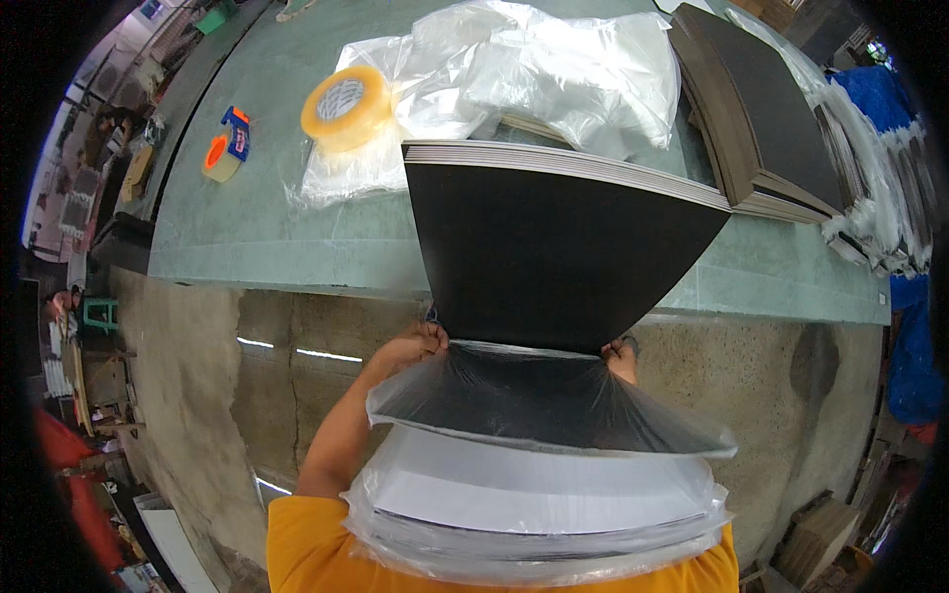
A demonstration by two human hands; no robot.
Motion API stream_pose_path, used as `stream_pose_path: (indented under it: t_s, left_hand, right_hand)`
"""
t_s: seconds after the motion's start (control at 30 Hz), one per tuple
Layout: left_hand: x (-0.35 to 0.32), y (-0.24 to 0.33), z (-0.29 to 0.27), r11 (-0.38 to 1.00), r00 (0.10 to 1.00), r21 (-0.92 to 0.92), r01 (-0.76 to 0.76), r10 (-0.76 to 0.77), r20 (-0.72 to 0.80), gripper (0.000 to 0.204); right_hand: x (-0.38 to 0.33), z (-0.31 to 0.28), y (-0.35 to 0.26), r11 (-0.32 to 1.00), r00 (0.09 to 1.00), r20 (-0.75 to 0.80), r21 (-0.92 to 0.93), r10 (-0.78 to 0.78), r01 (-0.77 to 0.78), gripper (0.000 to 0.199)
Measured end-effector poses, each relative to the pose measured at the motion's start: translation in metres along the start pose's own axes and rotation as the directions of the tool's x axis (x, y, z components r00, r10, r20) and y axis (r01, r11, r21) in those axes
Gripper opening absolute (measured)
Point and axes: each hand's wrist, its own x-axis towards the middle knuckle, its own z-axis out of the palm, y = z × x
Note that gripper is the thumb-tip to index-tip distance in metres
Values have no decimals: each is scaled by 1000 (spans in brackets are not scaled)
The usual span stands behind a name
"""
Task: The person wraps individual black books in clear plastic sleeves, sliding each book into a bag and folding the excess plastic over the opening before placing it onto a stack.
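A stack of flat black boards (563, 247) tilts between me and the table, its pale layered far edge resting at the table's front. Over its near end a clear plastic bag (554, 400) is stretched, its mouth lying across the black face. At the left corner of that mouth, my left hand (423, 342) is closed on the plastic. My right hand (621, 358) pinches the right corner, its fingers partly hidden behind the boards. Closer to my body lies a plastic-wrapped white stack (544, 489), against my orange shirt.
The green table (237, 237) holds a roll of clear tape (346, 109), a tape dispenser (228, 146), crumpled clear plastic bags (554, 74) and a pile of dark boards (756, 109). More wrapped stacks (880, 168) stand at the far right. Cardboard (819, 539) sits on the floor, lower right.
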Motion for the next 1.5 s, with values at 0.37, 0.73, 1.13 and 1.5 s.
stream_pose_path:
  t_s: [0.37,0.73,1.13,1.5]
  left_hand:
    - [-119,192,10,742,556,-57,-668,548,625,24]
    - [-31,70,-29,744,868,617,-258,-101,486,41]
    - [94,355,-53,-291,328,918,-270,868,372,43]
    - [127,411,-60,475,448,643,-601,866,-222,21]
  right_hand:
    - [-94,-120,-213,647,-103,685,719,-721,255,40]
    - [-31,-19,-90,860,515,857,-250,-17,444,55]
    - [-74,-25,-195,776,-42,909,377,-414,506,56]
    - [-69,-21,-183,807,4,918,347,-397,477,52]
